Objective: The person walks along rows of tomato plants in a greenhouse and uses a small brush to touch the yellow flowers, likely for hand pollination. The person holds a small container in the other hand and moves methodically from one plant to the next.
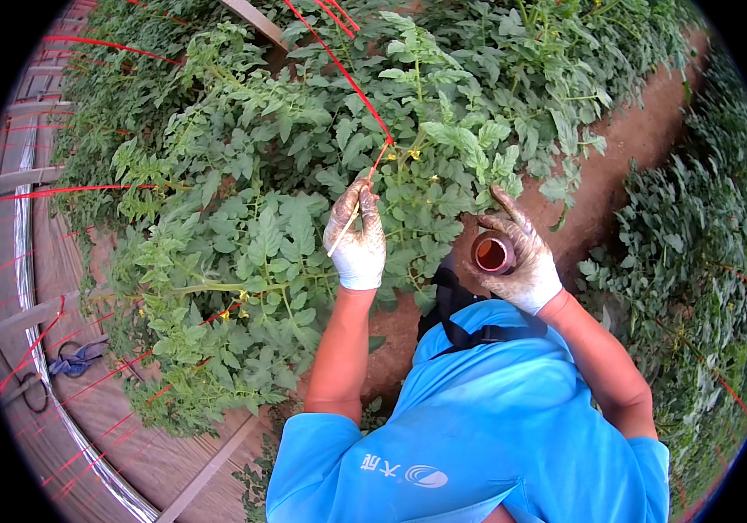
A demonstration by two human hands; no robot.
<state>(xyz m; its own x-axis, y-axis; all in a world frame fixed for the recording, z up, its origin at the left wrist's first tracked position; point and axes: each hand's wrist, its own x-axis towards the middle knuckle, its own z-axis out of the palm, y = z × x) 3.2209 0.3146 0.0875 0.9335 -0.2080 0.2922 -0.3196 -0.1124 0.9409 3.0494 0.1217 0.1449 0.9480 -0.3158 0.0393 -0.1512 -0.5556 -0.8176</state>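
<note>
My left hand (360, 238), in a soiled white glove, pinches a thin pale stick (343, 234) between thumb and fingers. A reddish length runs from the fingertips up toward yellow tomato flowers (414, 155); whether it is the stick's stained end or twine, I cannot tell. Red twine (347, 75) comes down to the same stem. My right hand (530, 261), in a matching stained glove, holds a small open container (493, 253) with its round mouth facing up. Its inside is red-orange. Leafy tomato plants (275, 229) surround my left hand.
A bare soil path (599, 183) runs along my right, with another plant row (681, 281) beyond it. More red twines (86, 189) stretch across the left side. A silvery strip (26, 248) and metal bars (210, 467) lie there, near a blue cloth (78, 357).
</note>
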